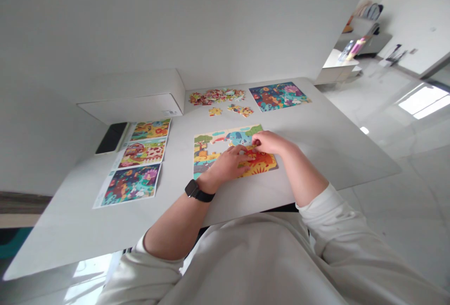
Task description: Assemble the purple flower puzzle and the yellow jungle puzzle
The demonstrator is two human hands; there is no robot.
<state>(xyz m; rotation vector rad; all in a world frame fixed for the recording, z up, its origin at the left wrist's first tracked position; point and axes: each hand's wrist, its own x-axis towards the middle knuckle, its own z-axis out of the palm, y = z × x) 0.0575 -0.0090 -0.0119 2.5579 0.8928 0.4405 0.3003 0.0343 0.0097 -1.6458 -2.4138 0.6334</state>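
A jigsaw puzzle (238, 137) of animals lies on the table before me, with a pale gap left of its middle. It shows a tree, a blue elephant and an orange-red lion. My left hand (230, 163), with a black watch on its wrist, rests over the puzzle, fingers stretched out and pressing on the lion part. At the puzzle's right side, my right hand (270, 142) has its fingers curled in a pinch against the surface. Whatever sits between those fingertips is hidden. Beyond the puzzle are a few loose joined pieces (240, 110) and a single yellow piece (215, 111).
A heap of puzzle pieces (216, 96) lies by the wall, beside a finished dark puzzle (279, 95). On the left are a printed picture sheet (142, 152), a dark phone (112, 138) and a white box (133, 105). The white table (337, 155) ends at the right.
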